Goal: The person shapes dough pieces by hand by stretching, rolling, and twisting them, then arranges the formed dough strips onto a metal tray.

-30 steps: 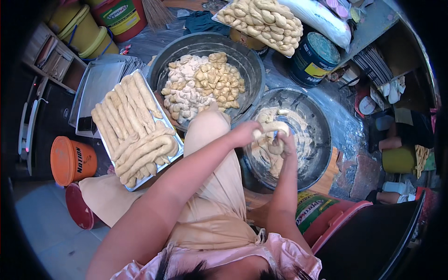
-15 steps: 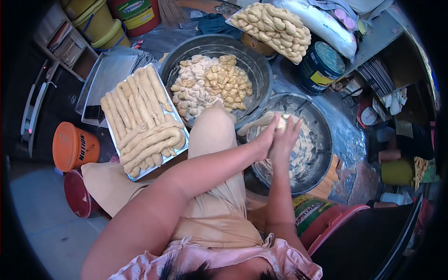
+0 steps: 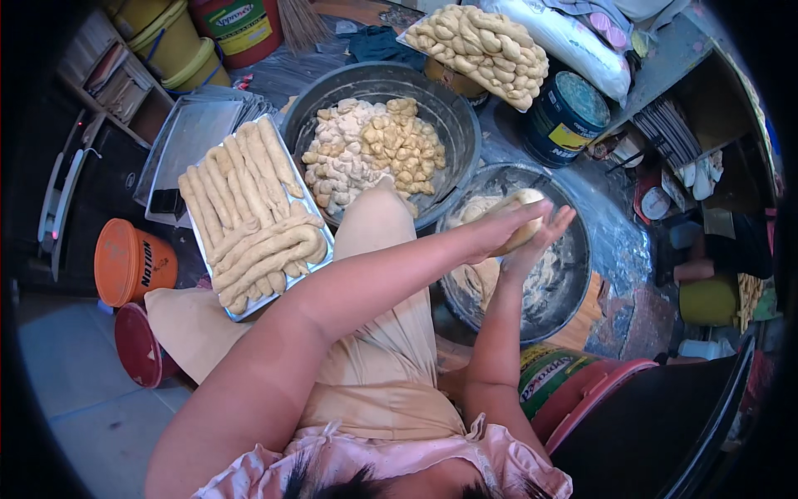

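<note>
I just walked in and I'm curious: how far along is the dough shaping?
Done: a tray on the person's left is filled with rolled dough ropes, and a second tray of twists sits at the back. In hand: the left hand and right hand press a dough piece between the palms over the floury basin. Left: the big basin holds many small lumps.

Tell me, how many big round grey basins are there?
2. One basin sits further from the person, full of dough lumps. The other basin is right under the hands, partly hidden by them.
</note>
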Tool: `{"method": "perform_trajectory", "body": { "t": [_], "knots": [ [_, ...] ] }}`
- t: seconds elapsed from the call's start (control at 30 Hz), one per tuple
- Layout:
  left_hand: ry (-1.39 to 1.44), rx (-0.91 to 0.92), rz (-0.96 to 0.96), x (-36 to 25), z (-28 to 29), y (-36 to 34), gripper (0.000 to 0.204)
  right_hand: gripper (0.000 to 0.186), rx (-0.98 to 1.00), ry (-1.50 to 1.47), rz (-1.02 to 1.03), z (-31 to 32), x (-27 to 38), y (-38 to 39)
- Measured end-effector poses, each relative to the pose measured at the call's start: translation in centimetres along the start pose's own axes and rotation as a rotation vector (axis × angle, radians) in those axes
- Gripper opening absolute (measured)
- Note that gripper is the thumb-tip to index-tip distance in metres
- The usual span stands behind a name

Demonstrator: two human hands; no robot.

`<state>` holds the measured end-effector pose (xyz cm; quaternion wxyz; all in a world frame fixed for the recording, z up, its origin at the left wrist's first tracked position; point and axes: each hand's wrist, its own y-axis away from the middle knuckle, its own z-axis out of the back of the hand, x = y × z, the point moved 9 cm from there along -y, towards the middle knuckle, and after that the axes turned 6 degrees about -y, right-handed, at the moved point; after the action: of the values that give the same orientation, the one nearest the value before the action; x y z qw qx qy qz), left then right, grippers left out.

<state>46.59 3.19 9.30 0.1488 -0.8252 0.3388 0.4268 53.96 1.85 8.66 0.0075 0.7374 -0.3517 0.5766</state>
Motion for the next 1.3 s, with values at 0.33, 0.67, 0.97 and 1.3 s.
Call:
{"method": "perform_trajectory", "body": {
  "t": [0.33,0.67,0.97,1.3],
  "knots": [
    [0.080,0.011,-0.383,-17.2,-3.7,0.7,0.049,0.026,0.476,0.655,-0.201,4.0,-17.3,9.4],
    [-1.349,-0.349,-0.411,-24.4,4.0,12.1,0.053,0.028,0.268,-0.833,-0.954,-0.2,-13.6,7.2],
    [-1.583,-0.626,-0.398,-23.8,9.7,20.5,0.050,0.078,0.931,-0.446,-0.588,-23.0,0.2,9.6],
    [-1.512,-0.772,-0.016,-24.2,15.1,28.6,0.046,0.067,1.165,-0.170,-0.753,-32.0,-4.5,20.5]
  ]
}}
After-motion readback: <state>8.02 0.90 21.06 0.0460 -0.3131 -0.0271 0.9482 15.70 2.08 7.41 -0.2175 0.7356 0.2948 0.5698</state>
